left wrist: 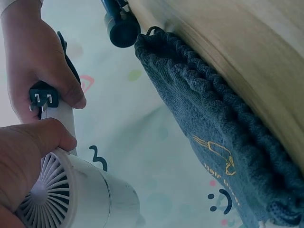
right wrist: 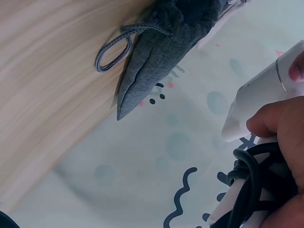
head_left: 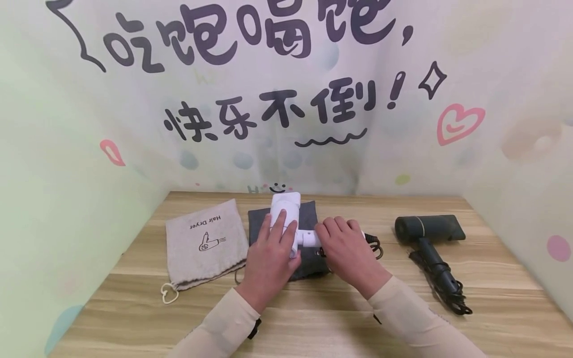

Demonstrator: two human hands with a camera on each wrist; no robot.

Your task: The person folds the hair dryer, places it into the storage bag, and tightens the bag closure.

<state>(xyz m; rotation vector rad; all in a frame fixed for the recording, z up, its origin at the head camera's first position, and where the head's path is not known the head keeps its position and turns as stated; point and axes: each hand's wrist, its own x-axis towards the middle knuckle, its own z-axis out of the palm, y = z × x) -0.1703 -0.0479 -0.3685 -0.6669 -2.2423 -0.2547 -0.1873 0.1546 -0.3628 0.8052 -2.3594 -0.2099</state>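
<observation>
A white hair dryer (head_left: 285, 203) is held in both hands above the dark grey drawstring bag (head_left: 310, 215). My left hand (head_left: 272, 258) grips its barrel, fingers over the top and thumb by the ribbed rear grille (left wrist: 45, 192). Around the handle (head_left: 309, 238) curls my right hand (head_left: 350, 251), which also holds the bundled black cord (right wrist: 251, 185). A two-pin plug (left wrist: 44, 96) sticks out beside the right thumb. The bag's gathered mouth faces the near side, with a cord loop (right wrist: 114, 52) hanging from it; the dryer and hands partly cover it in the head view.
Left on the wooden table (head_left: 134, 318) lies a beige drawstring bag (head_left: 183, 243) printed "Hair Dryer". A dark hair dryer (head_left: 434, 227) with its cord wrapped on the handle lies at the right. A printed cloth wall (head_left: 250, 164) stands behind the table.
</observation>
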